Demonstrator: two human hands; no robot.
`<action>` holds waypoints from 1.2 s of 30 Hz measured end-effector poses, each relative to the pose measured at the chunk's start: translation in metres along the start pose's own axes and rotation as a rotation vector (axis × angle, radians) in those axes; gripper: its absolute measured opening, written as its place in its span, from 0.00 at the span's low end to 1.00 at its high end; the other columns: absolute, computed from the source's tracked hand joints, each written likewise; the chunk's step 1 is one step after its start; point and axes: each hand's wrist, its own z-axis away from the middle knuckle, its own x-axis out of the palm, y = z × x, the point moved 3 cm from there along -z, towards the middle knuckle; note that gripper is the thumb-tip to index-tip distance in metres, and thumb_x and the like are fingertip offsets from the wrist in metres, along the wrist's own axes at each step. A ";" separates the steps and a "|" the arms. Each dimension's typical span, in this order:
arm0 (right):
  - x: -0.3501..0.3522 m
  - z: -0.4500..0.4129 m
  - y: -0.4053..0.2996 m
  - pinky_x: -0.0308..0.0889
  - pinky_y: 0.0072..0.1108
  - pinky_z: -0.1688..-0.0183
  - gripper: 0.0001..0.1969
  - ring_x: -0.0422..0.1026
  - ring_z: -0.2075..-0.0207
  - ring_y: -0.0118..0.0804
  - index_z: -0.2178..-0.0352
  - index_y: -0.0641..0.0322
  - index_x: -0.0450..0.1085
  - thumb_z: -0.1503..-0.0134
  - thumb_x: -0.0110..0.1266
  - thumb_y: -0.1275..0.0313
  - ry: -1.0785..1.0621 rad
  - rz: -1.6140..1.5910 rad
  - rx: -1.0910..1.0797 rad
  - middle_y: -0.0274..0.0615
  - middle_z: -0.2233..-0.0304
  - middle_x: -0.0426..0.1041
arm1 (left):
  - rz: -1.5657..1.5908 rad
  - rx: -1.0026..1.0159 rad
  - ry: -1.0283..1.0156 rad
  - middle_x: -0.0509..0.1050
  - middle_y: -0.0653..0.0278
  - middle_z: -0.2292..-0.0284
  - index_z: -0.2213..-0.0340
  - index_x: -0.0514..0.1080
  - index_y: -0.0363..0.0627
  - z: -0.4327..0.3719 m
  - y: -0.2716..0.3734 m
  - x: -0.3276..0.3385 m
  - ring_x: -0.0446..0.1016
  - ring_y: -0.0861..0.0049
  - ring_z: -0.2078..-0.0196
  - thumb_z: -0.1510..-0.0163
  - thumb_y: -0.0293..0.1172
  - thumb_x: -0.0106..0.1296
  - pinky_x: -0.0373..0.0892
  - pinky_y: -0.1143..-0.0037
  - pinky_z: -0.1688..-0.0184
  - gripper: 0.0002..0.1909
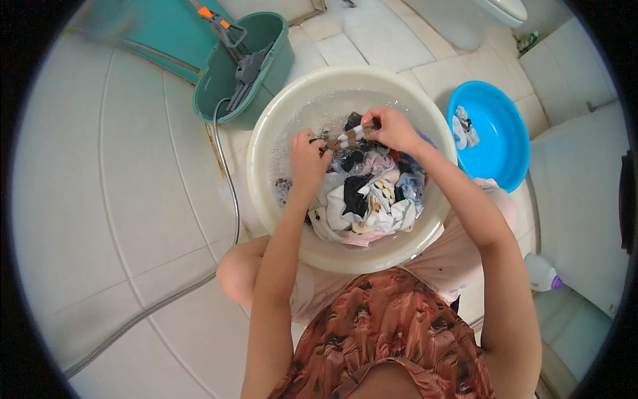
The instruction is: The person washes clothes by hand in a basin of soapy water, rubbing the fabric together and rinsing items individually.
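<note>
Between my two hands a small brown-and-white striped cloth item, perhaps a sock [351,135], is stretched over a large cream plastic basin [259,199]. My left hand [309,158] pinches its left end, while my right hand [391,130] grips the other end, higher up. Sudsy water [309,109] fills much of the basin. Heaped in it below my hands are wet clothes, among them a black piece [356,194], white pieces with small prints [384,192], a mauve one [377,163] and a light blue one [411,185].
A blue plastic basin [501,142] with a few small wet socks [463,129] stands to the right. At upper left is a green mop bucket [279,70] holding a mop [247,67]. A metal shower hose [149,311] runs along the left. A detergent bottle [541,272] stands at lower right.
</note>
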 end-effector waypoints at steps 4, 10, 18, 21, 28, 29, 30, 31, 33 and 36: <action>-0.016 -0.003 -0.014 0.62 0.16 0.70 0.14 0.68 0.72 0.26 0.65 0.63 0.67 0.56 0.48 0.84 -0.110 -0.573 0.131 0.34 0.71 0.71 | 0.864 -0.208 -0.050 0.68 0.60 0.61 0.67 0.70 0.41 -0.014 -0.026 -0.016 0.66 0.71 0.60 0.56 0.30 0.50 0.62 0.74 0.58 0.12; -0.018 -0.011 -0.004 0.60 0.10 0.72 0.21 0.66 0.67 0.22 0.57 0.60 0.63 0.55 0.46 0.84 -0.118 -0.682 0.172 0.38 0.65 0.70 | 1.465 -0.507 -0.152 0.72 0.65 0.67 0.65 0.69 0.38 -0.011 -0.019 -0.026 0.70 0.80 0.66 0.49 0.35 0.45 0.65 0.79 0.60 0.13; -0.001 -0.013 -0.001 0.61 0.15 0.66 0.11 0.65 0.70 0.23 0.66 0.61 0.68 0.53 0.55 0.73 -0.134 -0.530 0.145 0.33 0.71 0.69 | 1.241 -0.386 0.046 0.73 0.66 0.70 0.68 0.72 0.37 -0.015 -0.005 -0.056 0.69 0.84 0.68 0.51 0.31 0.49 0.64 0.82 0.64 0.10; -0.003 -0.013 0.000 0.61 0.15 0.67 0.09 0.65 0.72 0.22 0.68 0.62 0.70 0.52 0.54 0.71 -0.026 -0.254 0.159 0.32 0.74 0.69 | 1.143 -0.211 0.094 0.71 0.70 0.75 0.72 0.73 0.34 -0.017 0.005 -0.066 0.67 0.87 0.72 0.52 0.32 0.53 0.63 0.85 0.69 0.11; -0.014 -0.017 0.016 0.62 0.17 0.68 0.09 0.65 0.73 0.21 0.70 0.63 0.70 0.49 0.52 0.68 0.137 -0.551 0.278 0.30 0.77 0.69 | 1.073 -0.342 0.264 0.70 0.71 0.76 0.71 0.72 0.32 -0.027 0.002 -0.064 0.65 0.89 0.75 0.51 0.33 0.52 0.63 0.85 0.70 0.12; -0.015 -0.020 0.019 0.62 0.18 0.68 0.10 0.66 0.73 0.24 0.68 0.63 0.69 0.50 0.51 0.68 0.191 -0.423 0.248 0.32 0.76 0.70 | 1.083 -0.344 0.260 0.70 0.70 0.75 0.70 0.71 0.32 -0.030 0.002 -0.061 0.65 0.88 0.74 0.51 0.32 0.52 0.63 0.85 0.69 0.13; -0.012 -0.023 0.020 0.63 0.19 0.68 0.10 0.67 0.73 0.27 0.67 0.63 0.68 0.50 0.51 0.69 0.238 -0.297 0.219 0.34 0.74 0.70 | 1.080 -0.344 0.256 0.70 0.70 0.75 0.70 0.71 0.32 -0.033 -0.001 -0.054 0.65 0.88 0.74 0.51 0.32 0.52 0.63 0.85 0.69 0.13; -0.009 -0.024 0.022 0.63 0.19 0.68 0.10 0.67 0.73 0.27 0.67 0.63 0.68 0.50 0.51 0.69 0.246 -0.296 0.222 0.34 0.74 0.70 | 1.007 -0.316 0.331 0.71 0.65 0.73 0.67 0.71 0.33 -0.036 -0.004 -0.048 0.67 0.83 0.72 0.51 0.33 0.51 0.64 0.82 0.67 0.13; -0.004 -0.025 0.020 0.64 0.27 0.64 0.13 0.69 0.69 0.44 0.65 0.61 0.68 0.53 0.51 0.69 0.394 -0.043 0.080 0.47 0.72 0.70 | 0.932 -0.281 0.401 0.72 0.61 0.71 0.65 0.70 0.34 -0.036 -0.017 -0.023 0.69 0.78 0.70 0.51 0.33 0.50 0.64 0.80 0.65 0.14; 0.026 -0.014 0.008 0.62 0.32 0.58 0.12 0.68 0.62 0.47 0.66 0.58 0.67 0.56 0.50 0.72 0.121 0.137 0.019 0.49 0.64 0.67 | 0.459 -0.165 0.214 0.71 0.50 0.65 0.61 0.69 0.39 -0.024 -0.024 0.006 0.68 0.57 0.64 0.52 0.34 0.47 0.63 0.69 0.58 0.16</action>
